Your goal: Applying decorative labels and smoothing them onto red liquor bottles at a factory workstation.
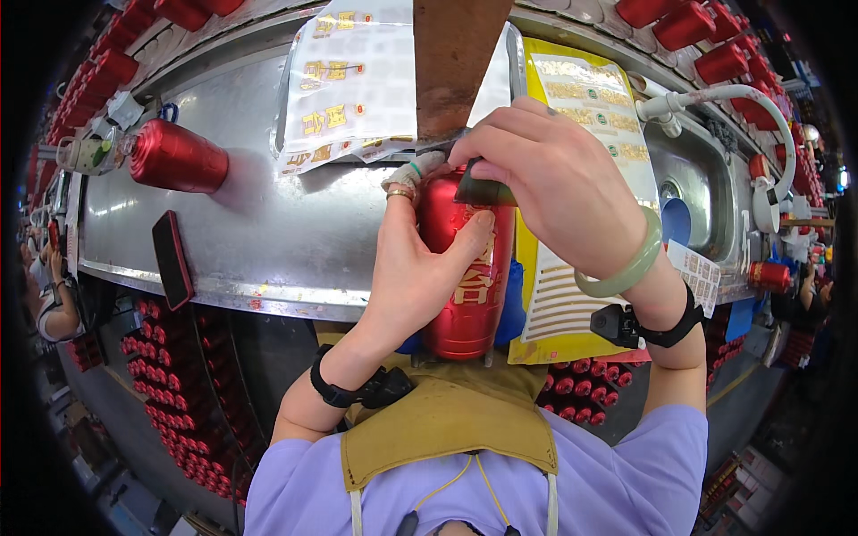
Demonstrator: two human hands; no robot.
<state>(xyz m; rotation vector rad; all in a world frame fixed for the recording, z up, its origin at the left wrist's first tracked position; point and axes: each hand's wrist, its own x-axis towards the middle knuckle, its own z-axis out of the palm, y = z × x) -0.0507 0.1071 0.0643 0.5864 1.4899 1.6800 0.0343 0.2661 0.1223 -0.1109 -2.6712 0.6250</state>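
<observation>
A glossy red bottle (444, 210) with gold characters lies lengthwise in front of my apron, between blue pads (512, 308). My left hand (416, 272) grips its left side, the thumb across the gold characters and the fingers around the far left edge. A whitish cover with a green band sits on one of those fingers. In my right hand (567, 183) is a dark flat scraper (483, 189), pinched between thumb and fingers. Its edge rests against the upper part of the bottle. The far end of the bottle is partly hidden by my hands.
White decal sheets (331, 85) lie beyond my hands, beside a brown upright board (458, 62). More sheets rest on a yellow sheet (545, 353) at right, before a sink (715, 192) and white faucet (733, 96). At left are another red bottle (183, 159) and a phone (172, 259).
</observation>
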